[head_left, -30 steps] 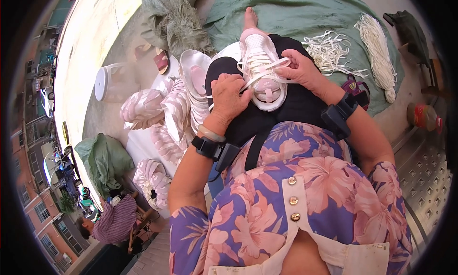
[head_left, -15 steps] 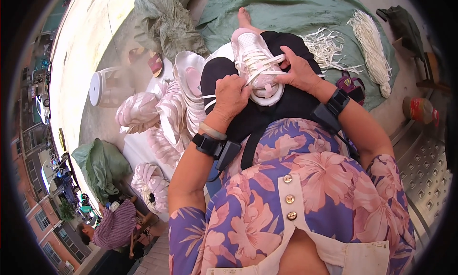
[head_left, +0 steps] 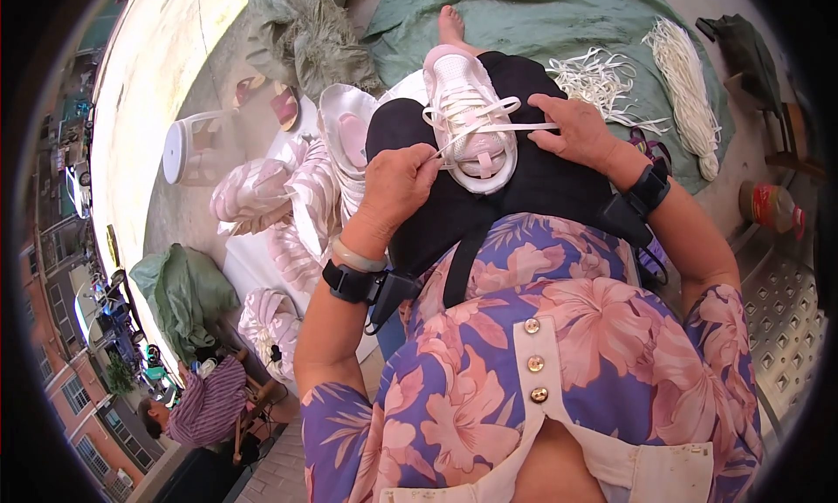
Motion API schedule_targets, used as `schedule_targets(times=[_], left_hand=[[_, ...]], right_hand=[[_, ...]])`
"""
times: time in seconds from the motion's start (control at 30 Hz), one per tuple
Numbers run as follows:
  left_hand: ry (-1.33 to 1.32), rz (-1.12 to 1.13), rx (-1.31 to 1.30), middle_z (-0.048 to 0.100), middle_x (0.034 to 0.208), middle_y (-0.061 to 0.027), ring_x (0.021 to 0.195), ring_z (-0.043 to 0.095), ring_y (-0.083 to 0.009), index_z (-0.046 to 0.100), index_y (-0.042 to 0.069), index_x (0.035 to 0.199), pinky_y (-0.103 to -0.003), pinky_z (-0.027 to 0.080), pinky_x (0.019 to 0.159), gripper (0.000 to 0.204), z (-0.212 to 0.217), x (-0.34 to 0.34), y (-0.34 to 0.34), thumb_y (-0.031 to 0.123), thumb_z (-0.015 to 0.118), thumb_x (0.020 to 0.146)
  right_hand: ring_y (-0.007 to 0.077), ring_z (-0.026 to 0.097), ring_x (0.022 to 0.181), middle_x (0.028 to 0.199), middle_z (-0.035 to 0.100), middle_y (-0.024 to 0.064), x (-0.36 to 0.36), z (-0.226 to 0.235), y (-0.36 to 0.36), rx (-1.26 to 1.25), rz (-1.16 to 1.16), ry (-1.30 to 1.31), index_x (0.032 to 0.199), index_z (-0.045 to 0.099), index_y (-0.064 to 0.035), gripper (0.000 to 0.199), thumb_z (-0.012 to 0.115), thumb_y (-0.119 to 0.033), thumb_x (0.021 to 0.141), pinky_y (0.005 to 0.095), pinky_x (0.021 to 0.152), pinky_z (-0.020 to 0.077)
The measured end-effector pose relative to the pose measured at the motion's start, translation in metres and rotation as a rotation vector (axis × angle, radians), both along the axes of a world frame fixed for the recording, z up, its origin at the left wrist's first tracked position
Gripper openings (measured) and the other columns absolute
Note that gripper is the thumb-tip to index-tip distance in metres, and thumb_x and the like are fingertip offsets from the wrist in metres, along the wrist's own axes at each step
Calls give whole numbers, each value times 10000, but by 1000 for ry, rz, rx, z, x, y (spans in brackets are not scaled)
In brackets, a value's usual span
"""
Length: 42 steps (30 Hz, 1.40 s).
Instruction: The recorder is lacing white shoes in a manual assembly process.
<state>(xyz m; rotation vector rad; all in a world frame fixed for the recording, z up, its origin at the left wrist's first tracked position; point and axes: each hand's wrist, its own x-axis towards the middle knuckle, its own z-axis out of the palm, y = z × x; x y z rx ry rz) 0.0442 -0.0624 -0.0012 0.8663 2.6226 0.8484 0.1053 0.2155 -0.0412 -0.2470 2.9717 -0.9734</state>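
Observation:
A white and pink sneaker (head_left: pixel 467 110) lies across my black-trousered lap, its heel toward me. White shoelace (head_left: pixel 471 110) criss-crosses its tongue, with loops standing out near the top of the lacing. My left hand (head_left: pixel 397 184) pinches a lace end between thumb and fingertips at the shoe's left side. On the right, my right hand (head_left: pixel 580 132) holds another lace end drawn out straight from the shoe; its thumb and index finger are apart, and the lace runs in between them toward the palm.
Several pink and white sneakers (head_left: pixel 253 193) are piled at my left beside a white lidded tub (head_left: pixel 177 154). Loose white laces (head_left: pixel 598 80) and a lace bundle (head_left: pixel 685 93) lie on green sheeting (head_left: pixel 541 14). A bottle (head_left: pixel 764 202) stands right; a seated person (head_left: pixel 205 407) is lower left.
My hands have moved apart, left hand leftward and right hand rightward. The lace on the right is now pulled out straight, and the loops on the shoe show more plainly.

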Motion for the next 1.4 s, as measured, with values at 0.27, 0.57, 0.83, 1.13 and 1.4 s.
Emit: schedule_targets(times=[0.27, 0.57, 0.83, 1.13, 1.4], left_hand=[[-362, -557, 229, 553, 610, -126, 545, 537, -278, 586, 12, 783, -325, 425, 527, 102, 55, 25, 49, 114, 594, 786], [-214, -747, 103, 572, 632, -134, 609, 571, -323, 608, 59, 790, -399, 440, 565, 93, 68, 38, 77, 144, 584, 759], [-361, -616, 130, 566, 632, -139, 580, 570, -302, 606, 42, 804, -364, 433, 540, 81, 81, 16, 19, 117, 587, 782], [172, -182, -290, 581, 646, -149, 611, 581, -321, 618, 54, 809, -374, 437, 524, 96, 41, -11, -76, 144, 585, 811], [226, 10, -291, 594, 706, -138, 640, 578, -338, 574, 73, 808, -413, 451, 552, 126, -21, -2, -116, 191, 542, 839]], right_hand=[[257, 553, 795, 827, 567, 106, -17, 12, -19, -265, -55, 109, 876, 589, -15, 215, 617, -182, 744, 327, 699, 445], [212, 469, 818, 791, 489, 60, -33, 16, -74, 490, 301, 274, 720, 559, -73, 138, 591, -172, 630, 344, 689, 314], [299, 566, 689, 721, 568, 165, -60, 33, -76, -213, 70, -1, 873, 532, -25, 175, 494, -99, 719, 399, 616, 420], [343, 549, 678, 707, 567, 150, -34, 73, 9, 192, 213, 92, 804, 560, -35, 86, 551, -102, 751, 422, 581, 417], [336, 555, 676, 678, 545, 128, 47, 3, 66, 132, 10, 95, 771, 528, -50, 98, 532, -138, 814, 414, 594, 431]])
